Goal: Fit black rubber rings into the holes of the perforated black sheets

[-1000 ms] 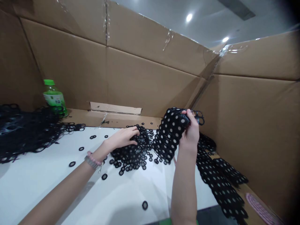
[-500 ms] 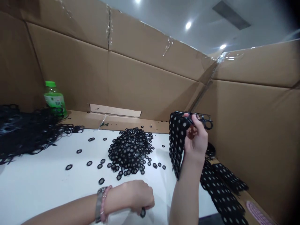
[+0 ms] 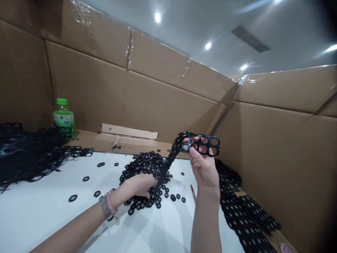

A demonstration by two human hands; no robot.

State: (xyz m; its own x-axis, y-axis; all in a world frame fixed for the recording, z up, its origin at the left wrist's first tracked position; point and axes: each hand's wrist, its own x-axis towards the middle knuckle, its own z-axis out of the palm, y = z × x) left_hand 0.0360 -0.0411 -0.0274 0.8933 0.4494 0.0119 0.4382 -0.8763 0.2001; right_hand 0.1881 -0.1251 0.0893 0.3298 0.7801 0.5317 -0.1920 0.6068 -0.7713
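My right hand (image 3: pixel 204 167) is raised, its fingers closed around a black strip with round holes (image 3: pixel 207 144). The strip's end on the right has bare holes, while a grey-centred disc fills the hole by my thumb. Its disc-filled length (image 3: pixel 172 153) drapes down to the left, over the pile's right edge. My left hand (image 3: pixel 139 186), with a watch and pink bracelet, reaches into a pile of small black rings with grey centres (image 3: pixel 147 161). Its fingers are curled down, and the tips are hidden, so what they pinch does not show.
Loose black rings (image 3: pixel 86 179) lie scattered on the white table (image 3: pixel 39 211). A tangle of black strips (image 3: pixel 28 151) and a green bottle (image 3: pixel 64 119) are at left. Filled strips (image 3: pixel 244 218) lie at right, near a red pen-like item (image 3: pixel 193 193). Cardboard walls (image 3: pixel 171 102) surround the table.
My left hand has moved up and away from the table's near side into the pile. My right hand has shifted left, turning the strip so its bare holes face me. The view has tilted up.
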